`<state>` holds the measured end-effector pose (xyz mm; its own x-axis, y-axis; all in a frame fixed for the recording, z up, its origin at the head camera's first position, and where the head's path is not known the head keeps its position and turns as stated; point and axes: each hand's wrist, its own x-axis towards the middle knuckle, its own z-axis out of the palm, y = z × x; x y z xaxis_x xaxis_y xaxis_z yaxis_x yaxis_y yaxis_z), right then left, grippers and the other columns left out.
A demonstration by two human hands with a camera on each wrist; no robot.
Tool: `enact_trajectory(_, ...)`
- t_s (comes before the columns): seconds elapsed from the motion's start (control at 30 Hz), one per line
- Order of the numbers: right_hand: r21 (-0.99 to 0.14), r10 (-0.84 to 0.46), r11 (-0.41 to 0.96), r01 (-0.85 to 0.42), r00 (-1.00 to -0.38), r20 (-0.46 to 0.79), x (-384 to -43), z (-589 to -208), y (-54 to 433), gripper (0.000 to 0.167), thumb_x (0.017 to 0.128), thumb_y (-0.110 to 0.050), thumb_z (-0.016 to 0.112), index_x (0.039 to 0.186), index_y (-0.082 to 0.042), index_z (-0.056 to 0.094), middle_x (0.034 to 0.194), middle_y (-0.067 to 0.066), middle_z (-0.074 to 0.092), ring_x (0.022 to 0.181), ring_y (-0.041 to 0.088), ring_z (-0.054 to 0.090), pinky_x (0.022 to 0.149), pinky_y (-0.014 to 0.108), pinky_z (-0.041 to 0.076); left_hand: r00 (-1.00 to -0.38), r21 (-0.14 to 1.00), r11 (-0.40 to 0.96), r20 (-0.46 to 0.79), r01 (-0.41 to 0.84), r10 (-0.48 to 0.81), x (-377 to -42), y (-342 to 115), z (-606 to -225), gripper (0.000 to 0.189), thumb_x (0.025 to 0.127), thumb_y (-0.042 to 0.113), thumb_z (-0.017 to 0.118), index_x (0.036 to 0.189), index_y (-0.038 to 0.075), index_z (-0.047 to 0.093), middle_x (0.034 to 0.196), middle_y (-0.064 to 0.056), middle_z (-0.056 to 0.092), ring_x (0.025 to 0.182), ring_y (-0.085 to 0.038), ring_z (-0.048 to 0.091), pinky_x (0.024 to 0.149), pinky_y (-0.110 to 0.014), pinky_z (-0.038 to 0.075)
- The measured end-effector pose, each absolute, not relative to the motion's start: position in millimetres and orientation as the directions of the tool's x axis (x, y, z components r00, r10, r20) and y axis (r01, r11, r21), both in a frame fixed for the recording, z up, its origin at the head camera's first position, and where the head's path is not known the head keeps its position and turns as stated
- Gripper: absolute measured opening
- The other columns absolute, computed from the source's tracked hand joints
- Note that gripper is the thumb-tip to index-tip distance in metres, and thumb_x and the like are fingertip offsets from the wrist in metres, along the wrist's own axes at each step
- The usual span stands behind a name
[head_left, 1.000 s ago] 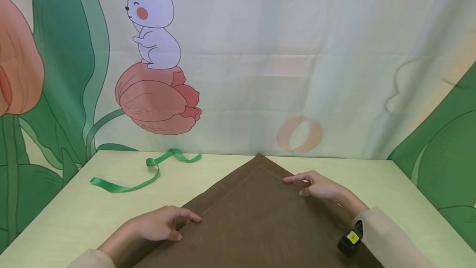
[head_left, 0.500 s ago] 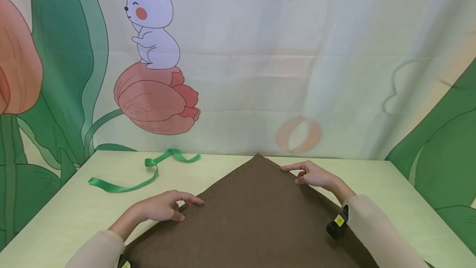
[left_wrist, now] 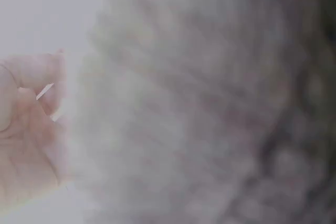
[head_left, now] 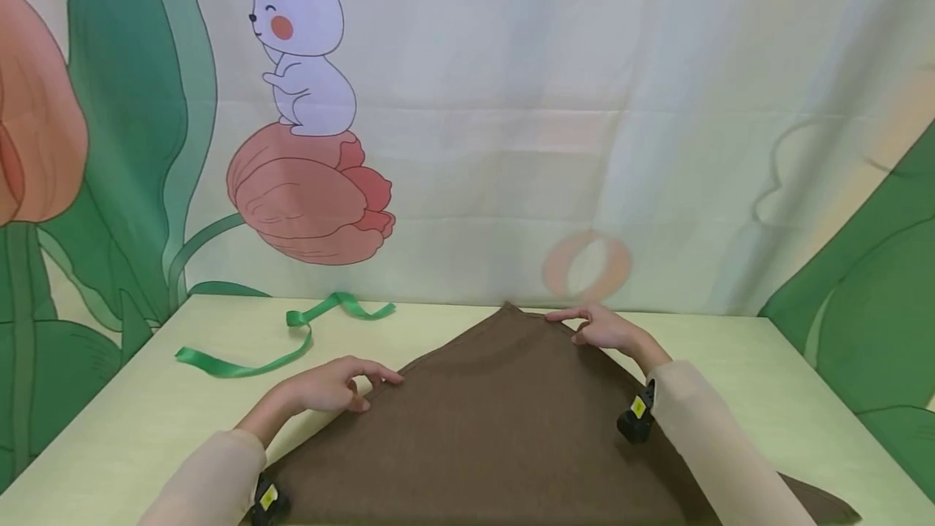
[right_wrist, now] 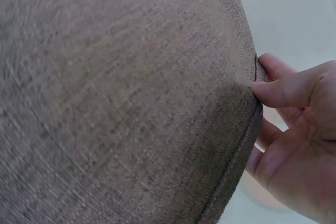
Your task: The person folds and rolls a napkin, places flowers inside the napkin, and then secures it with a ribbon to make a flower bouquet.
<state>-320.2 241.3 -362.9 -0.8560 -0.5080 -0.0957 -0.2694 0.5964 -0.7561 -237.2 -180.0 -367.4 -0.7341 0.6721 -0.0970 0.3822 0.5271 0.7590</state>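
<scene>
Fingers of the right hand pinch the edge of a brown cloth, just to the right of its far corner; in the right wrist view, I see the thumb on one face and other fingers behind the stitched hem. Fingers of the left hand grip the cloth's left sloping edge, farther down from that corner, index finger and thumb set apart along it. The left wrist view gives me little: part of that hand, washed out, and a large blur.

I see the cloth spread over a pale worktop, narrowing to a point away from the person, near the worktop's far edge. Another corner of it shows beyond the right sleeve. The left sleeve is beige too, and a small black device sits at each wrist, over the cloth's sides.

Beyond the cloth's left edge, apart from it, lies a loosely curling green ribbon. Behind the cloth, I make out a hanging backdrop printed with a white rabbit on a pink tulip, with large green leaves to either side.
</scene>
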Motion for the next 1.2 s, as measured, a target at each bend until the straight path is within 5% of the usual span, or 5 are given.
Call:
enact_trajectory(0.2, -0.756, -0.505, 0.589, -0.285, -0.861, -0.068, -327.3, -368.7, 242.1, 0.054, 0.074, 0.013, 0.046, 0.126, 0.0, 0.052, 0.134, 0.022, 0.044, 0.119, 0.029, 0.037, 0.077, 0.033, 0.036, -0.748, 0.715, 0.56, -0.078, 0.418, 0.659, -241.2, -176.4, -367.5, 0.048, 0.075, -0.01, 0.055, 0.12, 0.006, 0.058, 0.113, -0.007, 0.059, 0.1, -0.023, 0.048, 0.073, -0.031, 0.042)
enact_trajectory(0.47, -0.719, -0.508, 0.633, -0.287, -0.855, -0.106, -329.5, -380.9, 241.2, 0.057, 0.068, 0.015, 0.043, 0.121, 0.001, 0.056, 0.128, 0.021, 0.05, 0.107, 0.028, 0.044, 0.059, 0.03, 0.03, -0.76, 0.694, 0.618, -0.158, 0.368, 0.63, -243.4, -168.6, -372.9, 0.05, 0.072, -0.011, 0.055, 0.118, 0.007, 0.06, 0.115, -0.007, 0.057, 0.104, -0.026, 0.047, 0.084, -0.042, 0.037)
enact_trajectory(0.63, -0.716, -0.493, 0.64, -0.278, -0.864, -0.105, -330.3, -379.8, 238.3, 0.056, 0.066, 0.015, 0.042, 0.117, 0.002, 0.059, 0.127, 0.023, 0.05, 0.093, 0.026, 0.041, 0.054, 0.029, 0.028, -0.764, 0.679, 0.633, -0.162, 0.372, 0.624, -243.9, -167.1, -371.8, 0.048, 0.073, -0.011, 0.056, 0.117, 0.006, 0.06, 0.113, -0.008, 0.058, 0.103, -0.026, 0.047, 0.082, -0.04, 0.037)
enact_trajectory(1.03, -0.706, -0.481, 0.65, -0.281, -0.871, -0.097, -331.6, -381.4, 237.9, 0.052, 0.068, 0.013, 0.045, 0.119, 0.004, 0.057, 0.124, 0.023, 0.052, 0.11, 0.027, 0.046, 0.069, 0.031, 0.035, -0.788, 0.621, 0.665, -0.121, 0.414, 0.604, -242.5, -164.0, -369.8, 0.041, 0.077, -0.008, 0.057, 0.115, 0.006, 0.061, 0.105, -0.008, 0.059, 0.095, -0.024, 0.05, 0.076, -0.035, 0.037)
enact_trajectory(1.2, -0.651, -0.475, 0.688, -0.32, -0.877, -0.072, -326.7, -380.7, 246.1, 0.042, 0.072, 0.006, 0.052, 0.113, 0.004, 0.061, 0.119, 0.022, 0.056, 0.102, 0.024, 0.049, 0.07, 0.03, 0.036, -0.794, 0.625, 0.677, -0.146, 0.388, 0.59, -236.4, -170.1, -367.9, 0.04, 0.08, -0.004, 0.059, 0.118, 0.007, 0.059, 0.094, -0.007, 0.057, 0.078, -0.018, 0.047, 0.063, -0.028, 0.038)
